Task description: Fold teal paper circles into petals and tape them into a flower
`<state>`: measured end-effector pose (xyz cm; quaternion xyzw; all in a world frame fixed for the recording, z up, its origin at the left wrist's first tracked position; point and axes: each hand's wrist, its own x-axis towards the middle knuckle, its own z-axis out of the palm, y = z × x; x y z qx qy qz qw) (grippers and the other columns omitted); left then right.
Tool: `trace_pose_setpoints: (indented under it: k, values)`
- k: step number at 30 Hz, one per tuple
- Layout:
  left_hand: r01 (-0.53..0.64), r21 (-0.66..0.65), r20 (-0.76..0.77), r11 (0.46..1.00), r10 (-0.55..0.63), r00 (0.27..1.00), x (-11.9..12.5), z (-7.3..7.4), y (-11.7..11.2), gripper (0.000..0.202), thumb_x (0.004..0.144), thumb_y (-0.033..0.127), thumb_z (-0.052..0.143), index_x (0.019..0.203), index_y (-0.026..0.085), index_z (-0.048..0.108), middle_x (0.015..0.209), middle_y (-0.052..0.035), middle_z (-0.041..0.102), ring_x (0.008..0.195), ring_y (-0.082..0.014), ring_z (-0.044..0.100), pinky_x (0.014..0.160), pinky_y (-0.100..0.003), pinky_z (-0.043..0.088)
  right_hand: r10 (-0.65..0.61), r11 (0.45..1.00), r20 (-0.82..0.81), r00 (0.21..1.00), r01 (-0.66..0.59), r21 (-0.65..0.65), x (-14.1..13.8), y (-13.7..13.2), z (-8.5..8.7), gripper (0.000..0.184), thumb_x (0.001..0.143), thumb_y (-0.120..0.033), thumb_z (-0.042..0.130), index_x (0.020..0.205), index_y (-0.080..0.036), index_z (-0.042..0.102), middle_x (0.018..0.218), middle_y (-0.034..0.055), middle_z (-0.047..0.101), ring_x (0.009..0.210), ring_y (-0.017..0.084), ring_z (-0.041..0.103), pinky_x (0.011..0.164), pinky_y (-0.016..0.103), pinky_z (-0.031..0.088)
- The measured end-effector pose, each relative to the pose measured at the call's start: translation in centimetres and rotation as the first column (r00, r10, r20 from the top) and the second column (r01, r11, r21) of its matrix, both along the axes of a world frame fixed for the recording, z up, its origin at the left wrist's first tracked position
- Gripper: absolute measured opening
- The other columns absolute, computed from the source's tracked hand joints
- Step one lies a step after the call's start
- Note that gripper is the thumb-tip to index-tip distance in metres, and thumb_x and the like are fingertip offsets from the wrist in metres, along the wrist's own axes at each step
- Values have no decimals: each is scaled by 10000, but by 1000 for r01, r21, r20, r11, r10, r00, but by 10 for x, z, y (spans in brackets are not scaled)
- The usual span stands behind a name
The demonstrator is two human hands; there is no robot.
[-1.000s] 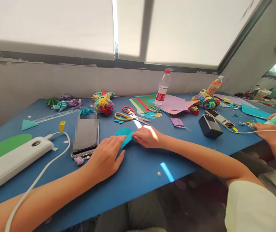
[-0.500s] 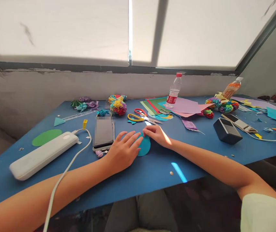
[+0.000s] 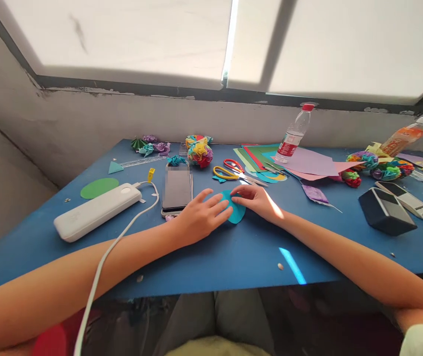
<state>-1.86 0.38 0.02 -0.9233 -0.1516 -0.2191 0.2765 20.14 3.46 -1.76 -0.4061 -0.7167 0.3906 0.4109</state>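
Note:
A round piece of blue paper [image 3: 237, 213] lies at the middle of the table, between my two hands. My left hand [image 3: 204, 216] rests flat over its left side, fingers stretched and apart. From the right, my right hand [image 3: 258, 199] has its thumb and fingers closed at the paper's upper edge; the exact grip is partly hidden. Just beyond the hands lie scissors [image 3: 229, 173] with one yellow and one red handle loop, blades pointing right. A phone [image 3: 176, 188] lies beside my left hand.
A white power bank [image 3: 98, 211] trails a cable across my left forearm. Near it is a green paper oval [image 3: 99, 188]. A bottle [image 3: 294, 136] stands by coloured paper sheets [image 3: 309, 162]. A paper flower ball [image 3: 200, 151] sits at the back; a dark box [image 3: 386, 210] is at right.
The view has shifted, so the table things appear farther right. My right thumb and fingers look slightly more apart at the paper's edge; my left hand stays on the paper.

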Motion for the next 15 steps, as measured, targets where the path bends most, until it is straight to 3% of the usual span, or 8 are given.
trace_pose_setpoints:
  k: [5,8,12,15]
  values:
    - [-5,-6,-13,1000,5,1000,-1,-1,2,287,910,50,337,896,134,611,851,-59,698,866,-197,622,932,-406,363,-15,1000,68,998,14,8,0,-5,4,243,757,-363,618,885,-163,669,855,38,670,748,154,594,681,274,476]
    - [-79,-25,12,997,80,997,-2,-1,2,301,871,6,339,820,128,610,795,-54,691,853,-202,618,970,-436,321,-55,980,319,946,-10,198,5,-11,11,196,803,-281,528,856,-162,674,777,37,665,651,129,562,595,243,421]
    - [-117,-126,-40,985,113,993,-1,0,3,286,858,17,364,800,143,614,750,-34,681,823,-188,608,981,-434,309,-163,836,695,700,-276,474,15,-20,21,294,878,-282,419,723,-163,639,575,22,579,494,103,440,503,252,264]
    - [-105,-174,-89,979,91,992,2,-1,3,289,887,63,368,771,151,618,716,-25,671,786,-184,602,991,-449,293,-165,695,749,641,-463,550,19,-24,25,486,894,-519,384,648,-163,606,495,15,508,450,105,384,491,265,215]
